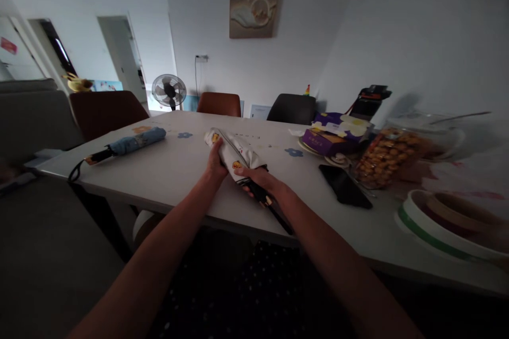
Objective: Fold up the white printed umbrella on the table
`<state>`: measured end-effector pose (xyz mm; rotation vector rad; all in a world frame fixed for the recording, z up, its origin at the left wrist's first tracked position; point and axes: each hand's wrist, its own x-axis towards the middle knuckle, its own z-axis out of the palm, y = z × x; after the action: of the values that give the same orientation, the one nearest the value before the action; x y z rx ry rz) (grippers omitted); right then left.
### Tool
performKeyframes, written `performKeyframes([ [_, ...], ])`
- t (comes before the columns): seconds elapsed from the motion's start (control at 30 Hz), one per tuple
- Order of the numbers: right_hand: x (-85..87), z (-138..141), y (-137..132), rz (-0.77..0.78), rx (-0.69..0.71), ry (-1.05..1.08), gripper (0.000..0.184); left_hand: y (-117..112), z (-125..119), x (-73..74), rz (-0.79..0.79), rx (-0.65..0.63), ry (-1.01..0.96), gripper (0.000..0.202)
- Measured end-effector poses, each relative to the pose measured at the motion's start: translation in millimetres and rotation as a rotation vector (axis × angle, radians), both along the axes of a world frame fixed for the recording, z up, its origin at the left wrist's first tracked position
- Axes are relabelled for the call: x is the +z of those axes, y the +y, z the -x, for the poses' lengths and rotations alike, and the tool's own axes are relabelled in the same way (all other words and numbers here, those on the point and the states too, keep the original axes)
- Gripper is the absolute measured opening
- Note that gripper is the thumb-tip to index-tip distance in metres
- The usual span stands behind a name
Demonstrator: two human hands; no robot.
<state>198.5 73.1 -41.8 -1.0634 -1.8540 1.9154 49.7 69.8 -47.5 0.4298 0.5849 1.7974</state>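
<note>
A white folding umbrella (pixel 228 149) with small yellow-orange figures is held over the near part of the table. Its fabric is folded in along the shaft, and its black handle points down toward me at the right. My left hand (pixel 217 161) is closed around the fabric on the left side, thumb on top. Nearer the handle, my right hand (pixel 262 177) grips the fabric's lower end. A blue folding umbrella (pixel 137 141), wrapped up, lies at the table's left with its black handle and strap by the edge.
The white table (pixel 131 183) carries a black phone (pixel 345 186), a purple box (pixel 324 141), a jar of round brown snacks (pixel 392 154) and a white-and-green bowl (pixel 413 222) on the right. Chairs (pixel 218 104) and a fan (pixel 169 90) stand beyond.
</note>
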Motion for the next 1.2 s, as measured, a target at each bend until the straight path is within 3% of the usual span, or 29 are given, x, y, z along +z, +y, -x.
performKeyframes([
  [0.17, 0.5, -9, 6, 0.041, 0.082, -0.059, 0.033, 6, 23, -6.0, 0.031, 0.227, -0.064, 0.049],
  [0.33, 6.6, -9, 7, 0.086, 0.122, 0.154, 0.025, 10, 39, -16.1, 0.208, 0.319, -0.156, 0.050],
  [0.57, 12.7, -8, 12, 0.032, -0.185, 0.383, 0.027, 7, 32, -15.6, 0.225, 0.257, -0.237, 0.043],
  [0.7, 2.4, -1, 13, -0.053, -0.384, 0.256, 0.031, 6, 28, -12.0, 0.233, 0.223, -0.191, 0.034],
  [0.77, -1.9, 2, 11, -0.047, -0.395, 0.129, 0.033, 6, 25, -9.5, 0.238, 0.198, -0.133, 0.029],
  [0.87, -1.9, 4, 6, 0.032, -0.321, 0.042, 0.035, 6, 16, -7.2, 0.222, 0.223, 0.065, 0.022],
  [1.0, 4.1, 2, 1, 0.085, -0.295, 0.078, 0.033, 7, -7, -6.4, 0.121, 0.544, 0.643, 0.008],
  [1.07, 3.4, 2, 2, 0.070, -0.278, 0.111, 0.031, 10, -24, -2.7, 0.032, 0.608, 0.916, 0.011],
  [1.13, -1.4, 4, 4, 0.023, -0.259, 0.133, 0.032, 16, -43, 4.9, -0.049, 0.518, 1.103, 0.016],
  [1.2, -8.3, 5, 8, -0.060, -0.264, 0.164, 0.032, 25, -64, 14.9, -0.106, 0.336, 1.247, 0.020],
])
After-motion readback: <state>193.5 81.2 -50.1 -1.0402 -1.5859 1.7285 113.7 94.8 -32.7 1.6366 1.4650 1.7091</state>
